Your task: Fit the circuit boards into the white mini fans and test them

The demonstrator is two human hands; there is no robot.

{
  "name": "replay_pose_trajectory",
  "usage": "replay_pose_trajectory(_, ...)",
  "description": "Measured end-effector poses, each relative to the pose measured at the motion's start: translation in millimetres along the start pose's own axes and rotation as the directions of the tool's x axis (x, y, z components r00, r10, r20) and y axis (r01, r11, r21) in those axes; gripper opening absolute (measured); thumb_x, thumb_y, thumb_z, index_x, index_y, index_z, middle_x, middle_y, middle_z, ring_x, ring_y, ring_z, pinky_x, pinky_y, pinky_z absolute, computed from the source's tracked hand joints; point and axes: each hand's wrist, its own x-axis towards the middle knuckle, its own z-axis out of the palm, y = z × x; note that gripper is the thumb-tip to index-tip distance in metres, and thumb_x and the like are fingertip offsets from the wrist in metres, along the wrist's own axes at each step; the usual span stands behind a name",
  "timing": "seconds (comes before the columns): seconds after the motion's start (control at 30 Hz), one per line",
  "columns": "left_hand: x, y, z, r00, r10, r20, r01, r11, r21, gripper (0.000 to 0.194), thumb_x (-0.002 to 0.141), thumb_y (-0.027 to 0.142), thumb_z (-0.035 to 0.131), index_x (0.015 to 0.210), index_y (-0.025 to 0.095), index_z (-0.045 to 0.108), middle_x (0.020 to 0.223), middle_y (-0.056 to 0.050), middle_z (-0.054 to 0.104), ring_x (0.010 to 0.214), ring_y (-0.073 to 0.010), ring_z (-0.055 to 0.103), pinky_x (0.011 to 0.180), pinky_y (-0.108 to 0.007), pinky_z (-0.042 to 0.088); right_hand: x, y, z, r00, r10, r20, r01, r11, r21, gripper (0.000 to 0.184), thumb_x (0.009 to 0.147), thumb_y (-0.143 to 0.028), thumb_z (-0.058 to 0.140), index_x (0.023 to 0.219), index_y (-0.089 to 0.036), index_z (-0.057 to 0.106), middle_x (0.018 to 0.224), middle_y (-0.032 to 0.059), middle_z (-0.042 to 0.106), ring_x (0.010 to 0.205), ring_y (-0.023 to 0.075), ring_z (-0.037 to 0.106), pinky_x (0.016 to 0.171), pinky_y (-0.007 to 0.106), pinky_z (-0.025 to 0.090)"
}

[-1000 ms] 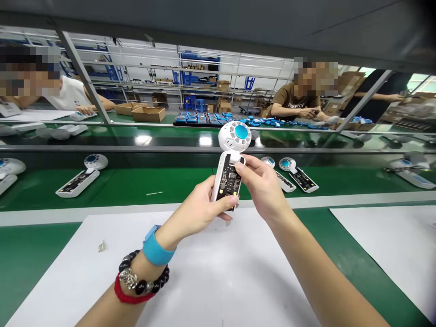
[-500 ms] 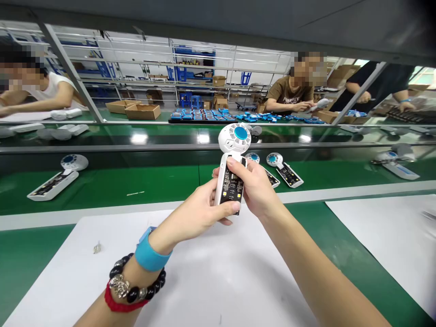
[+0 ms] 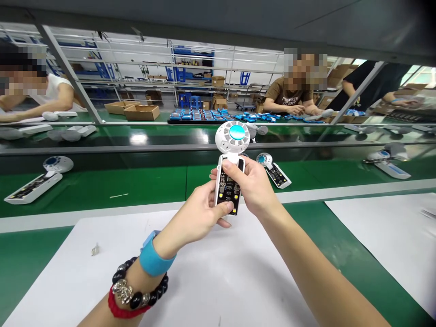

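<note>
Our fingers are closed on the handheld fan (image 3: 232, 137), the left hand (image 3: 200, 213) at the handle's lower end and the right hand (image 3: 255, 184) near its neck, presumably to steady it while the thumbs bear on the circuit board (image 3: 229, 185). We hold it upright above the white sheet (image 3: 218, 272), board facing us for inspection or pressing.

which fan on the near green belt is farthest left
The white fan left of the pale strip, circuit board exposed; the others on that belt lie right of the left hand.
</note>
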Motion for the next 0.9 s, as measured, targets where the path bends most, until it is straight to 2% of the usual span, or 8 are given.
replay_pose_trajectory(0.2,-1.3,1.8,-4.2,0.998,-0.01,0.058,0.007,0.998,0.061,0.049,0.083,0.043,0.07,0.119,0.018,0.048,0.107,-0.008,0.056,0.1,-0.0214,0.057,0.077,-0.035,0.061,0.7,4.3,0.6,0.997,0.081,0.016,-0.082,0.995,0.059,0.038,0.077,-0.051,0.078,0.089,-0.018,0.063,0.083,0.0058,0.073,0.074,0.0202,0.071,0.063,0.029,0.058)
replay_pose_trajectory(0.33,-0.4,0.2,-4.6,0.997,-0.026,0.071,0.021,0.998,0.064,0.058,0.082,0.047,0.073,0.125,0.019,0.044,0.108,-0.01,0.058,0.093,-0.0226,0.065,0.066,-0.031,0.06,0.9,3.4,-1.0,0.992,0.122,0.023,-0.123,0.987,0.1,0.038,0.079,-0.053,0.075,0.088,-0.018,0.064,0.086,0.0062,0.074,0.077,0.0208,0.072,0.063,0.028,0.058)
replay_pose_trajectory(0.43,-0.2,0.7,-5.8,0.997,-0.049,0.062,0.047,0.998,0.028,0.054,0.084,0.042,0.072,0.124,0.017,0.045,0.106,-0.01,0.059,0.089,-0.0225,0.067,0.061,-0.028,0.06,1.9,2.7,-3.3,0.987,0.153,0.051,-0.158,0.983,0.096,0.041,0.081,-0.058,0.069,0.091,-0.018,0.067,0.091,0.0072,0.074,0.078,0.0217,0.071,0.062,0.03,0.059)
replay_pose_trajectory(0.6,-1.4,4.0,-8.6,0.996,-0.048,0.071,0.051,0.998,-0.041,0.048,0.085,0.035,0.07,0.121,0.014,0.045,0.104,-0.012,0.062,0.082,-0.0201,0.069,0.057,-0.024,0.06,2.2,3.4,-5.1,0.991,0.096,0.096,-0.101,0.994,0.047,0.041,0.086,-0.059,0.062,0.093,-0.019,0.067,0.081,0.0041,0.068,0.073,0.0191,0.067,0.061,0.029,0.057)
replay_pose_trajectory(0.73,-2.0,5.4,-8.6,0.996,-0.041,0.074,0.045,0.998,-0.048,0.048,0.084,0.035,0.07,0.118,0.012,0.046,0.101,-0.011,0.061,0.08,-0.0192,0.069,0.056,-0.022,0.059,-1.2,-0.3,-2.1,0.994,0.058,0.089,-0.056,0.998,-0.03,0.039,0.086,-0.057,0.062,0.084,-0.018,0.061,0.065,-0.0007,0.056,0.056,0.0144,0.059,0.046,0.023,0.047)
replay_pose_trajectory(0.8,-1.9,5.4,-8.1,0.997,-0.031,0.073,0.034,0.999,-0.037,0.049,0.083,0.037,0.072,0.116,0.011,0.047,0.099,-0.01,0.06,0.08,-0.0189,0.069,0.055,-0.022,0.06,-2.8,-2.9,-0.3,0.996,0.039,0.082,-0.034,0.997,-0.065,0.039,0.086,-0.057,0.062,0.082,-0.018,0.058,0.063,-0.0014,0.052,0.057,0.0151,0.059,0.043,0.021,0.043)
replay_pose_trajectory(0.9,-1.4,4.2,-7.3,0.999,-0.017,0.05,0.017,1.0,-0.013,0.049,0.08,0.038,0.074,0.111,0.012,0.048,0.095,-0.007,0.058,0.08,-0.0187,0.067,0.054,-0.022,0.06,-3.8,-4.5,1.0,0.998,0.009,0.07,-0.002,0.994,-0.108,0.041,0.084,-0.058,0.062,0.082,-0.018,0.056,0.063,-0.0011,0.052,0.062,0.0166,0.061,0.045,0.022,0.045)
